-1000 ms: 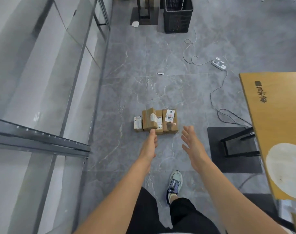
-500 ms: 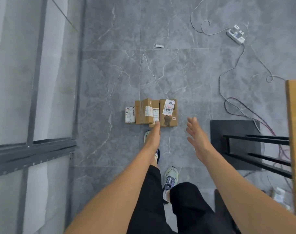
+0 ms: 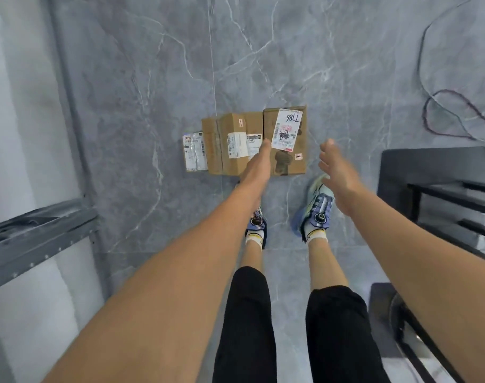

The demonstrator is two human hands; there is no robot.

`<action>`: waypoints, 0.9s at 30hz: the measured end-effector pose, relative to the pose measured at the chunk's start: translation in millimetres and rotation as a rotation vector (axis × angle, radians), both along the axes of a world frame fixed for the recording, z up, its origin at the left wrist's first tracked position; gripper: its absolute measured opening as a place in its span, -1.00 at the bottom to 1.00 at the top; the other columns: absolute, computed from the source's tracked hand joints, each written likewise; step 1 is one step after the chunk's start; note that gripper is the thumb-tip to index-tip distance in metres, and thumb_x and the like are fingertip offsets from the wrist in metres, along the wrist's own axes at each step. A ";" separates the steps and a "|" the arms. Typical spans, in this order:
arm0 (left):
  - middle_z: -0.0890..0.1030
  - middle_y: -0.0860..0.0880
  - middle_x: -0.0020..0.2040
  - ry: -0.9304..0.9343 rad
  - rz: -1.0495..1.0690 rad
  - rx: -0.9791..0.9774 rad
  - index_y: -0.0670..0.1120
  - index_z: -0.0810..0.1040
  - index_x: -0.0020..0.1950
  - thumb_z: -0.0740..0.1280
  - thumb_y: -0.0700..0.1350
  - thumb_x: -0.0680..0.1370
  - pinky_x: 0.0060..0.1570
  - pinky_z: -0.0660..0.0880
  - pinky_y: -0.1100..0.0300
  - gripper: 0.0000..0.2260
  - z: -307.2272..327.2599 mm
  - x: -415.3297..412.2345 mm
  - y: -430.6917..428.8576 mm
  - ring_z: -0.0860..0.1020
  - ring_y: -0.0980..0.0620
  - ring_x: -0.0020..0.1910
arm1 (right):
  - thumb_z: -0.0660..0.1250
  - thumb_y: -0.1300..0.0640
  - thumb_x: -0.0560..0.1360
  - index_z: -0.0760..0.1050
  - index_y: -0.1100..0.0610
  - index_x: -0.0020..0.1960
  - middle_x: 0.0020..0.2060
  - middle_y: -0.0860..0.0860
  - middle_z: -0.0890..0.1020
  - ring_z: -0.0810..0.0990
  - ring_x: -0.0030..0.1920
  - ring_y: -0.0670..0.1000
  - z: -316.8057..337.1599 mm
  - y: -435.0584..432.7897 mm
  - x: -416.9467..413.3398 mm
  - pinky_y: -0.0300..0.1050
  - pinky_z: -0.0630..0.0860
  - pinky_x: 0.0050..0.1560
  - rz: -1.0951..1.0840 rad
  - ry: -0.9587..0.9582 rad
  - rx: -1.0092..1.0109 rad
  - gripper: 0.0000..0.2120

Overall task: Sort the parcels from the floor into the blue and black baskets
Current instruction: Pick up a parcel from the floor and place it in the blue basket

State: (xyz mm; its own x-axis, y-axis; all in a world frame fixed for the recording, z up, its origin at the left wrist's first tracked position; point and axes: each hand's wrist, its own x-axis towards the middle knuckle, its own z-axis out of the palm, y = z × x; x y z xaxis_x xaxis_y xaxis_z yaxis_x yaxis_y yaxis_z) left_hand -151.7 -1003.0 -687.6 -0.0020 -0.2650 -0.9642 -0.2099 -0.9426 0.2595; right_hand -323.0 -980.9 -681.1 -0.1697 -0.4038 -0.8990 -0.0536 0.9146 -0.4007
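Several cardboard parcels lie in a row on the grey tiled floor just ahead of my feet. The rightmost box (image 3: 289, 139) bears a white label marked "98LL". Beside it sit a middle box (image 3: 230, 142) with white labels and a small flat packet (image 3: 194, 152) at the left end. My left hand (image 3: 259, 161) reaches down with straight fingers over the gap between the middle and right boxes; whether it touches them I cannot tell. My right hand (image 3: 336, 170) hovers open to the right of the row, holding nothing. No basket is in view.
A grey metal shelf frame (image 3: 36, 236) and a glass partition run along the left. A black table base (image 3: 434, 175) with black legs stands at the right. Dark cables (image 3: 451, 114) loop on the floor at the upper right. My shoes (image 3: 316, 211) stand right behind the parcels.
I have stepped forward to the parcels and the view has tilted down. Both hands have dropped closer to the boxes. The black basket and wooden tabletop have left the view.
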 end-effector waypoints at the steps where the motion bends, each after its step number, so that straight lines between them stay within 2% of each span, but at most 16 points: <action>1: 0.32 -0.04 0.62 -0.014 0.031 0.008 0.05 0.29 0.63 -0.02 0.48 0.56 0.53 0.24 -0.22 -0.23 -23.3 -4.4 -2.5 0.29 -0.11 0.58 | -0.03 -0.33 0.71 0.23 -0.02 0.67 0.63 -0.03 0.30 0.26 0.62 0.03 -20.8 -1.9 -2.3 0.18 0.15 0.64 -0.003 -0.001 0.007 -0.36; 4: 0.36 -0.05 0.59 -0.035 0.127 0.032 0.02 0.33 0.62 0.03 0.44 0.60 0.52 0.28 -0.20 -0.28 -88.4 -16.7 -7.4 0.33 -0.10 0.55 | -0.05 -0.23 0.75 0.39 -0.05 0.52 0.46 -0.09 0.50 0.38 0.51 -0.02 -72.1 -7.0 -9.0 0.05 0.20 0.59 0.006 -0.014 0.034 -0.51; 8: 0.35 -0.06 0.60 -0.030 0.156 0.053 0.00 0.29 0.63 -0.02 0.40 0.65 0.53 0.25 -0.21 -0.31 -145.5 -24.1 -13.2 0.33 -0.08 0.55 | -0.08 -0.23 0.75 0.34 0.00 0.60 0.57 0.01 0.41 0.35 0.56 0.02 -125.0 -16.8 -9.1 0.09 0.21 0.60 0.038 -0.028 0.062 -0.45; 10: 0.33 -0.06 0.61 -0.032 0.161 0.047 0.01 0.27 0.64 -0.04 0.39 0.66 0.54 0.23 -0.20 -0.32 -163.8 -26.8 -15.0 0.31 -0.08 0.56 | -0.10 -0.21 0.76 0.36 -0.06 0.56 0.45 -0.06 0.48 0.43 0.44 -0.04 -145.7 -18.4 -10.3 0.04 0.22 0.56 0.046 -0.030 0.049 -0.49; 11: 0.33 -0.05 0.61 -0.031 0.170 0.040 0.01 0.27 0.64 -0.05 0.39 0.65 0.54 0.22 -0.19 -0.32 -172.5 -28.7 -14.7 0.31 -0.08 0.57 | -0.12 -0.20 0.77 0.38 -0.13 0.48 0.35 -0.10 0.49 0.45 0.33 -0.09 -155.7 -19.3 -12.2 0.02 0.23 0.53 0.040 -0.031 0.041 -0.56; 13: 0.35 -0.04 0.60 -0.043 0.172 0.030 0.04 0.30 0.63 -0.05 0.42 0.63 0.53 0.24 -0.17 -0.30 -180.4 -33.3 -14.9 0.32 -0.09 0.56 | -0.13 -0.21 0.76 0.36 -0.21 0.28 0.29 -0.14 0.49 0.42 0.22 -0.16 -170.1 -22.7 -14.0 0.01 0.22 0.51 0.028 -0.043 0.050 -0.68; 14: 0.39 -0.04 0.58 -0.059 0.170 0.021 0.06 0.34 0.60 -0.04 0.45 0.59 0.51 0.27 -0.16 -0.28 -184.5 -35.5 -14.3 0.36 -0.11 0.54 | -0.14 -0.22 0.76 0.37 -0.22 0.25 0.28 -0.18 0.52 0.44 0.19 -0.18 -176.5 -24.2 -14.8 0.01 0.22 0.50 0.032 -0.059 0.049 -0.68; 16: 0.48 -0.05 0.51 -0.116 0.164 -0.004 0.05 0.42 0.55 -0.02 0.47 0.52 0.44 0.35 -0.13 -0.24 -190.4 -37.0 -13.0 0.45 -0.14 0.46 | -0.13 -0.24 0.75 0.42 -0.21 0.28 0.09 -0.31 0.56 0.51 0.05 -0.29 -188.2 -25.2 -16.0 -0.02 0.25 0.44 0.046 -0.072 0.045 -0.62; 18: 0.49 -0.05 0.49 -0.142 0.167 -0.013 0.02 0.43 0.54 0.00 0.44 0.58 0.38 0.37 -0.05 -0.29 -193.4 -36.3 -12.4 0.47 -0.09 0.41 | -0.11 -0.25 0.75 0.49 -0.18 0.30 -0.04 -0.36 0.56 0.49 -0.03 -0.38 -195.2 -24.3 -17.9 -0.07 0.28 0.34 0.041 -0.067 0.049 -0.57; 23: 0.39 -0.07 0.57 -0.043 0.150 -0.015 0.01 0.33 0.60 0.00 0.37 0.66 0.50 0.30 -0.12 -0.35 -201.3 -41.5 -13.4 0.38 -0.09 0.51 | -0.07 -0.24 0.75 0.60 -0.16 0.27 -0.18 -0.41 0.67 0.61 -0.18 -0.43 -202.8 -22.1 -28.4 -0.19 0.40 0.09 -0.005 -0.016 0.054 -0.52; 25: 0.46 -0.07 0.50 -0.078 0.104 -0.032 0.08 0.46 0.48 0.02 0.44 0.58 0.41 0.37 -0.09 -0.35 -205.8 -46.7 -13.8 0.46 -0.10 0.41 | -0.05 -0.23 0.75 0.60 -0.19 0.17 -0.27 -0.44 0.65 0.59 -0.23 -0.47 -205.4 -22.6 -31.5 -0.23 0.38 -0.01 -0.034 0.011 0.057 -0.56; 27: 0.47 -0.07 0.46 -0.138 0.084 -0.042 0.11 0.51 0.35 0.01 0.44 0.54 0.37 0.40 -0.11 -0.39 -211.2 -50.8 -14.6 0.49 -0.10 0.36 | -0.03 -0.22 0.75 0.56 -0.22 0.03 -0.35 -0.47 0.62 0.57 -0.28 -0.48 -209.6 -23.6 -31.2 -0.21 0.38 0.04 -0.070 0.016 0.065 -0.60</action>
